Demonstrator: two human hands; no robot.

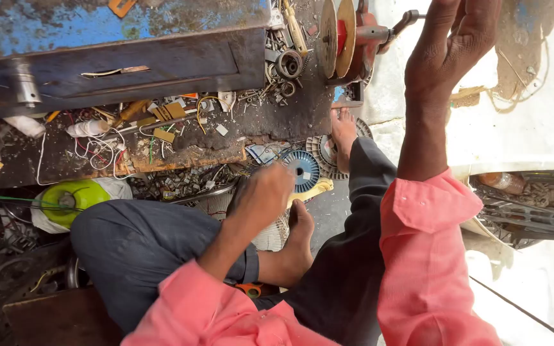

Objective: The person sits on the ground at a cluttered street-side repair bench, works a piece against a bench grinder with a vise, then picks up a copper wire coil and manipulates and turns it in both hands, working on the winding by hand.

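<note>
Person's wearing a pinkish-coral shirt, long sleeves (428, 256) with the cuffs turned back a bit, looks slightly creased. Dark grey trousers (136, 247), kinda dusty. Both feet (343, 131) bare, hands bare too, no gloves.

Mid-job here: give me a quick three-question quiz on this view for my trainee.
1. True or false: the right hand is raised near the crank handle of the hand winder.
2. What is the left hand nearest to? A) the blue round spool B) the green wire reel C) the plastic bottle
3. Fill in: the person's feet are ____.

Key: 1 true; 2 A; 3 bare.
</note>
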